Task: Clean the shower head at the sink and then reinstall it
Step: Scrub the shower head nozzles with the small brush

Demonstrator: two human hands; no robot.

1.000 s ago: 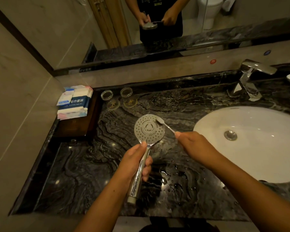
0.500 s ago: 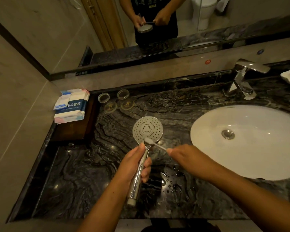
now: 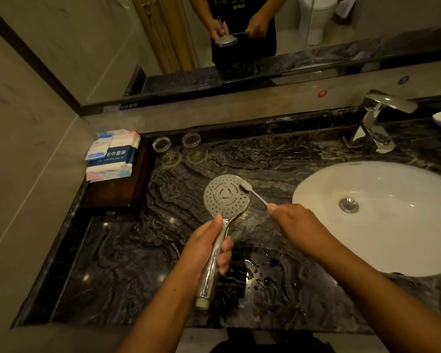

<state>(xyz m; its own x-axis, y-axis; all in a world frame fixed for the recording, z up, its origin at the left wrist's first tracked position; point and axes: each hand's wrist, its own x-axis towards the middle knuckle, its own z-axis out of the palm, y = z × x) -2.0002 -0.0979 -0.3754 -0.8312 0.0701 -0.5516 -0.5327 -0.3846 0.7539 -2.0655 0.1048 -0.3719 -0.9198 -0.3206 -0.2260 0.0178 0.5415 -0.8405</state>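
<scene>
in the cleaning half of the job, judging by the pose; shower head (image 3: 225, 196) off its hose and held above the dark marble counter (image 3: 138, 263), just left of the white sink (image 3: 392, 238), spray face turned up toward the camera; left hand (image 3: 206, 248) wrapped round the chrome handle, fingers curled firmly on it, thumb lying up near the neck; right hand (image 3: 295, 220) pinching the stem of a small brush (image 3: 255, 194), fingers closed on it, bristle end touching the upper right rim of the spray face; scrubbing under way, then, and by no means provably finished; impossible to tell how much of the nozzle face already brushed, or how dirty; water drops (image 3: 265, 271) scattered on the counter below the hands, hinting at a wet head; no stream visible from the faucet (image 3: 377, 123); left to do, by estimate: work round the remaining nozzles, rinse over the sink, shake or wipe dry, then carry back and screw onto the hose; no hose, bracket or shower fitting anywhere in view, so reinstalling not begun; well apart from the hands: two glasses (image 3: 191, 140) near the back wall and wrapped towel packs (image 3: 112, 154) on a wooden tray at the far left; in the mirror (image 3: 367, 34), only the same grip from the other side.
</scene>
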